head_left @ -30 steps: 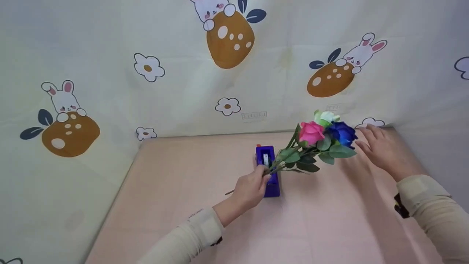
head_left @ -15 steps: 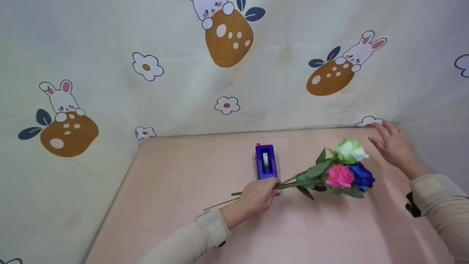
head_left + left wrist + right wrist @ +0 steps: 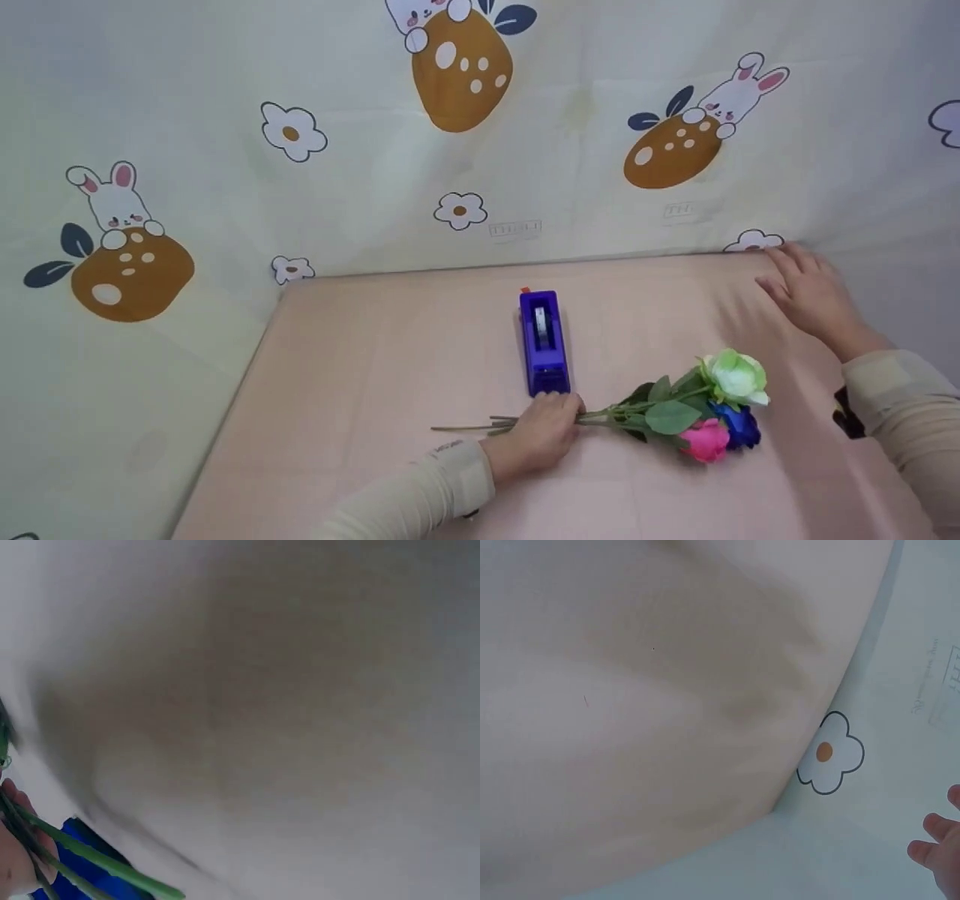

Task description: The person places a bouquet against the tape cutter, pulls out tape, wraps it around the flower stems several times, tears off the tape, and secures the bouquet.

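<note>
My left hand (image 3: 541, 435) grips a small bunch of artificial roses by the stems (image 3: 94, 859), just in front of the tape dispenser. The blooms point right: a pale green-white rose (image 3: 736, 377), a pink rose (image 3: 706, 441) and a blue rose (image 3: 739, 424), with green leaves (image 3: 671, 417) behind them. Bare stem ends stick out to the left of the hand. A blue tape dispenser (image 3: 543, 341) holding a roll of clear tape stands close beyond my knuckles. Over the far right corner of the table, my right hand (image 3: 814, 296) has its fingers extended and holds nothing.
The table (image 3: 375, 352) has a pale pink cover. A white curtain-like sheet (image 3: 360, 202) printed with rabbits and flowers rises along its back, left and right edges.
The left hand has brought the roses toward me and down, off the tape dispenser, and the blooms have swung nearer. My right hand has moved away from the blooms toward the far right corner.
</note>
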`<act>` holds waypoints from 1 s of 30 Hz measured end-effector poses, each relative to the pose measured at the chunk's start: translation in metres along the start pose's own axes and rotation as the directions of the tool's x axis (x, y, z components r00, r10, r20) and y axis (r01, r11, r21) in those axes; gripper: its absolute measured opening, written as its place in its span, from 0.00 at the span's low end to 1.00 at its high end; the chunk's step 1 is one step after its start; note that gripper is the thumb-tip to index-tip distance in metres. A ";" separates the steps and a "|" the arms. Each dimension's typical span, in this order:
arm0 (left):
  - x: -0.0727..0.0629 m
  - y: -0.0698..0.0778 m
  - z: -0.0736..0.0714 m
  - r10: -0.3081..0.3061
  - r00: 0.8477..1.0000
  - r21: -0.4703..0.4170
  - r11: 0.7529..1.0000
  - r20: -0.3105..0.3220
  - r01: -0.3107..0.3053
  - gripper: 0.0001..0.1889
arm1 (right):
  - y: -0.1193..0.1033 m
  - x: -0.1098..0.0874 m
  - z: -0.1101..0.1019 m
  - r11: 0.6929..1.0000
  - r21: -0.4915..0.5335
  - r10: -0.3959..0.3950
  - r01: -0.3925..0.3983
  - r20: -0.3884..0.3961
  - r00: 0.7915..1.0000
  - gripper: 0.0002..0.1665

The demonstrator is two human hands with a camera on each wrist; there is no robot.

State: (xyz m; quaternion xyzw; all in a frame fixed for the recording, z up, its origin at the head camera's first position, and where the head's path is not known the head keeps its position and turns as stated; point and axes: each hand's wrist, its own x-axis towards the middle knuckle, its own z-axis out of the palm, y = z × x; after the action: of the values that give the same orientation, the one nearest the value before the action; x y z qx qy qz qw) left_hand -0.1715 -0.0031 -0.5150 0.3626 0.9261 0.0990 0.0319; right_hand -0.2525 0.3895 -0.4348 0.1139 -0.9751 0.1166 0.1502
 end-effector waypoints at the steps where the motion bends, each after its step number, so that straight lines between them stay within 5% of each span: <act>1: 0.001 0.000 0.002 -0.008 1.000 -0.006 1.000 -0.001 0.008 0.09 | 0.000 0.000 0.000 1.000 -0.003 -0.001 0.001 0.008 1.000 0.31; 11: 0.013 0.010 0.014 -0.085 0.996 -0.142 0.986 0.022 0.087 0.07 | 0.001 -0.002 -0.001 1.000 0.011 -0.011 0.010 0.022 1.000 0.32; 23: 0.013 0.007 0.013 -0.118 0.993 -0.377 0.920 -0.015 0.104 0.11 | 0.000 -0.001 0.000 1.000 0.002 0.000 0.000 0.059 0.998 0.33; 30: 0.014 0.006 0.005 -0.114 0.993 -0.331 0.937 0.018 0.113 0.13 | 0.000 -0.001 0.001 1.000 0.015 -0.002 0.001 0.054 0.999 0.33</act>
State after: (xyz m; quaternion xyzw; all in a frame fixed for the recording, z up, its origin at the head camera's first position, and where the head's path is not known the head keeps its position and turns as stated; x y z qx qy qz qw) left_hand -0.1772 0.0117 -0.5189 0.2980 0.9157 0.2515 0.0975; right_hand -0.2516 0.3894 -0.4359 0.1188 -0.9779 0.1205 0.1230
